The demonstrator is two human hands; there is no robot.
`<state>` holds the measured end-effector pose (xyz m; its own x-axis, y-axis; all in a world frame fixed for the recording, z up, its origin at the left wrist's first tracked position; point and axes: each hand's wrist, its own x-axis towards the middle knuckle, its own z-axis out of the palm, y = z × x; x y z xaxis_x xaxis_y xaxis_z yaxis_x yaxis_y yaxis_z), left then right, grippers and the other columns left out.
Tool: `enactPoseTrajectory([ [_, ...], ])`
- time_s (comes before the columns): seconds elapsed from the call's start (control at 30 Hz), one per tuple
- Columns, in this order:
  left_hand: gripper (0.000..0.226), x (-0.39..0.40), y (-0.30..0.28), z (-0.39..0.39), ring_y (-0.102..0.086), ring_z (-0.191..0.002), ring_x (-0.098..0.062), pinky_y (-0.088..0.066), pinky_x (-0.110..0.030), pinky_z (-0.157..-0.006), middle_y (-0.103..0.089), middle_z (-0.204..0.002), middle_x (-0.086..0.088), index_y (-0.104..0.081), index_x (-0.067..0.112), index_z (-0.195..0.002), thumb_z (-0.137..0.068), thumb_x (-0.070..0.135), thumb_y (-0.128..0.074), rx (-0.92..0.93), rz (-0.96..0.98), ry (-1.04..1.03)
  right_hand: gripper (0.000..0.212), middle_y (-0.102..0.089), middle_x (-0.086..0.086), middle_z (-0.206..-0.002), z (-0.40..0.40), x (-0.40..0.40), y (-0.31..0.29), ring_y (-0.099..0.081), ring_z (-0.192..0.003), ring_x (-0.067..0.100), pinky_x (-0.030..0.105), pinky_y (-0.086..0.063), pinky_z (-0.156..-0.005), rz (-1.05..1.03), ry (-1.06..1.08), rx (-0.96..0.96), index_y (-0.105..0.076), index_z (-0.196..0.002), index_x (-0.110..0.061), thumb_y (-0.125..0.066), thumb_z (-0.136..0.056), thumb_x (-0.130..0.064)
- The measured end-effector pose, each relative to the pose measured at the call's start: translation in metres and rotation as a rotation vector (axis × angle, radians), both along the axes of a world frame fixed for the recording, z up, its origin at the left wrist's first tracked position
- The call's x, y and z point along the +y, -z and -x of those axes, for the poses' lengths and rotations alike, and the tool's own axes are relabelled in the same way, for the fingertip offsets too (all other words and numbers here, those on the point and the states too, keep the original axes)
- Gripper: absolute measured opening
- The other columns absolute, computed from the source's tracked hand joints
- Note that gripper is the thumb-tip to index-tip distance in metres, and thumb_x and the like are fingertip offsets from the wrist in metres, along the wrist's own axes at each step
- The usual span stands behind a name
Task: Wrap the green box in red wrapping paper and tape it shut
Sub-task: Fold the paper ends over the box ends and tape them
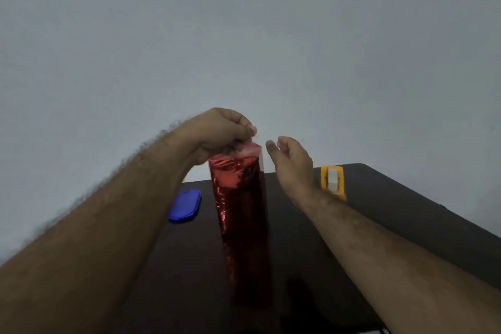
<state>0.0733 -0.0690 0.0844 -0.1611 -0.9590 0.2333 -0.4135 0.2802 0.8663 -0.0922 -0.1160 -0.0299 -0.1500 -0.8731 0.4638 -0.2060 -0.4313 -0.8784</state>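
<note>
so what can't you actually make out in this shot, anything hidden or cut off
Head view only:
- Green box: hidden inside the red wrapping paper; no green shows.
- Top end of the wrap: the left hand covers most of it, so its folds and any tape there are unclear.
- Base of the wrap: lost in shadow on the dark table.
- Yellow tape dispenser: partly behind the right hand.
- Blue object: too small to identify.

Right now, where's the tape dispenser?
In the head view the yellow tape dispenser sits on the dark table near its far edge, right of the red-wrapped box and just beyond the right hand.
</note>
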Motion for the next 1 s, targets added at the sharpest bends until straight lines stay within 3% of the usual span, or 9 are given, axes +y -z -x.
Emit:
enactPoseTrajectory([
  [0.07,0.004,-0.006,-0.012,-0.029,-0.058,-0.059,-0.014,-0.052,-0.027,-0.057,-0.068,-0.075,-0.007,-0.07,0.005,-0.095,-0.1,0.006,-0.069,-0.04,0.007,-0.049,0.044,-0.069,-0.01,-0.108,-0.02,-0.009,-0.025,-0.065,-0.104,0.014,0.029,-0.05,-0.079,-0.179,-0.134,-0.034,-0.068,-0.108,-0.024,-0.072,-0.088,-0.064],
  [0.17,0.007,-0.019,-0.018,-0.068,-0.058,-0.062,-0.015,-0.052,-0.031,-0.063,-0.069,-0.079,-0.008,-0.071,0.006,-0.094,-0.099,0.003,-0.067,-0.116,-0.024,-0.102,0.043,-0.081,-0.003,-0.094,-0.039,-0.018,-0.05,-0.078,-0.081,0.012,0.022,-0.052,-0.059,-0.407,-0.356,-0.05,-0.077,-0.11,-0.015,-0.083,-0.084,-0.049],
  [0.23,0.012,-0.028,-0.017,-0.083,-0.058,-0.063,-0.015,-0.052,-0.03,-0.063,-0.07,-0.08,-0.007,-0.072,0.006,-0.094,-0.098,-0.001,-0.064,-0.159,-0.046,-0.113,0.037,-0.082,0.0,-0.09,-0.045,-0.025,-0.058,-0.078,-0.069,0.01,0.019,-0.054,-0.051,-0.455,-0.38,-0.047,-0.079,-0.11,-0.011,-0.088,-0.083,-0.034],
  [0.3,0.012,-0.035,-0.015,-0.093,-0.059,-0.064,-0.014,-0.053,-0.029,-0.062,-0.07,-0.079,-0.006,-0.073,0.005,-0.097,-0.097,-0.002,-0.064,-0.207,-0.064,-0.11,0.05,-0.082,0.005,-0.094,-0.052,-0.036,-0.063,-0.08,-0.075,0.018,0.029,-0.063,-0.061,-0.495,-0.367,-0.044,-0.078,-0.11,-0.007,-0.097,-0.069,-0.029],
  [0.37,0.009,-0.042,-0.01,-0.095,-0.059,-0.064,-0.013,-0.053,-0.027,-0.061,-0.07,-0.079,-0.006,-0.074,0.003,-0.1,-0.097,0.001,-0.066,-0.242,-0.08,-0.11,0.081,-0.081,0.009,-0.102,-0.057,-0.04,-0.065,-0.08,-0.086,0.027,0.046,-0.066,-0.079,-0.554,-0.338,-0.008,-0.077,-0.111,-0.007,-0.106,-0.041,-0.033],
  [0.43,0.008,-0.049,-0.006,-0.098,-0.059,-0.064,-0.013,-0.053,-0.026,-0.06,-0.07,-0.08,-0.006,-0.074,0.004,-0.1,-0.097,0.001,-0.067,-0.235,-0.097,-0.104,0.095,-0.079,0.01,-0.105,-0.063,-0.053,-0.062,-0.079,-0.089,0.03,0.053,-0.065,-0.081,-0.572,-0.298,0.024,-0.076,-0.111,-0.008,-0.106,-0.024,-0.031],
  [0.57,0.009,-0.061,0.003,-0.101,-0.059,-0.065,-0.014,-0.053,-0.027,-0.061,-0.069,-0.079,-0.007,-0.074,0.006,-0.095,-0.097,0.0,-0.067,-0.194,-0.141,-0.066,0.07,-0.078,0.011,-0.104,-0.07,-0.055,-0.059,-0.078,-0.088,0.032,0.052,-0.065,-0.082,-0.567,-0.219,0.014,-0.073,-0.109,-0.009,-0.101,-0.047,-0.024],
  [0.7,0.008,-0.067,0.007,-0.1,-0.059,-0.064,-0.013,-0.054,-0.026,-0.058,-0.069,-0.078,-0.007,-0.074,0.003,-0.098,-0.098,0.0,-0.067,-0.187,-0.16,-0.046,0.046,-0.078,0.01,-0.098,-0.07,-0.06,-0.052,-0.078,-0.083,0.029,0.043,-0.065,-0.079,-0.543,-0.161,-0.042,-0.071,-0.106,-0.008,-0.093,-0.069,-0.022],
  [1.0,0.007,-0.08,0.005,-0.087,-0.057,-0.061,-0.013,-0.053,-0.027,-0.059,-0.07,-0.073,-0.006,-0.078,0.005,-0.09,-0.096,0.009,-0.076,-0.327,-0.193,-0.08,0.041,-0.079,0.005,-0.09,-0.077,-0.069,-0.041,-0.077,-0.079,0.023,0.036,-0.065,-0.075,-0.472,-0.071,-0.111,-0.076,-0.1,-0.009,-0.091,-0.065,-0.024],
])
